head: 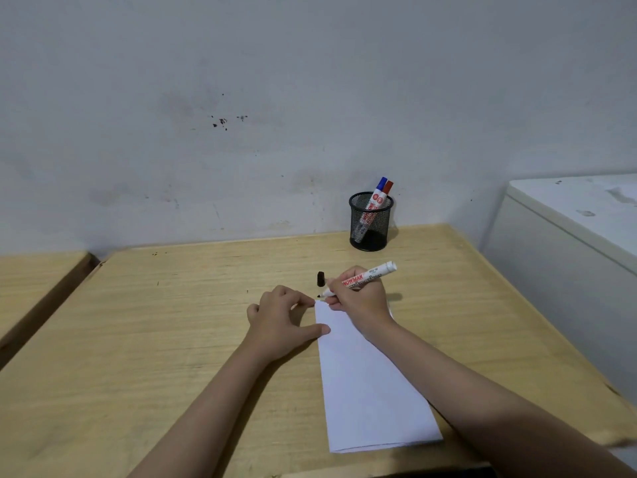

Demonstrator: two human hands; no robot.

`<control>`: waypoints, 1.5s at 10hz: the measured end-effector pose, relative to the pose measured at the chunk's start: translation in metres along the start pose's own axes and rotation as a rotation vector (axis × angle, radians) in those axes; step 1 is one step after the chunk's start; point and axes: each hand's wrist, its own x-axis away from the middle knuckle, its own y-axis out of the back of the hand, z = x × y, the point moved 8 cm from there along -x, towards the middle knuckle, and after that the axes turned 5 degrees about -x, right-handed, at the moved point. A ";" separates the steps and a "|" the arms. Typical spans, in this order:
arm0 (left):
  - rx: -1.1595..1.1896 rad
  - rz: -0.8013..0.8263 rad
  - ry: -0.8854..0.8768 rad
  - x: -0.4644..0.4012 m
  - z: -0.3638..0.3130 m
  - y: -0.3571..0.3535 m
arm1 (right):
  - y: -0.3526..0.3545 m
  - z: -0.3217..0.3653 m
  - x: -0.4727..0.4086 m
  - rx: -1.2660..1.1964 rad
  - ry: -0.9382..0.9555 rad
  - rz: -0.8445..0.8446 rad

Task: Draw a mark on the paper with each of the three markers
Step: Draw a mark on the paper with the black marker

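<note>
A white sheet of paper (368,384) lies lengthwise on the wooden desk (172,339). My right hand (362,301) grips an uncapped white marker (370,274), its black tip at the paper's far left corner. The marker's black cap (320,279) lies on the desk just beyond the tip. My left hand (279,322) rests flat, fingers spread, thumb and forefinger pressing the paper's left edge. A blue-capped marker (381,184) and a red-capped marker (388,188) stand in a black mesh cup (369,222) at the back of the desk.
A stained white wall runs behind the desk. A white cabinet (568,243) stands close on the right. A second wooden surface (34,281) adjoins on the left, with a gap between.
</note>
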 end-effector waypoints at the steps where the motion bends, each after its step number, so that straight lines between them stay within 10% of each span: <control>1: -0.023 -0.015 -0.026 0.000 -0.001 0.000 | 0.001 0.000 0.002 0.034 0.047 0.010; 15: -0.179 -0.026 -0.025 -0.009 0.006 -0.002 | -0.005 -0.011 -0.008 0.180 0.029 0.092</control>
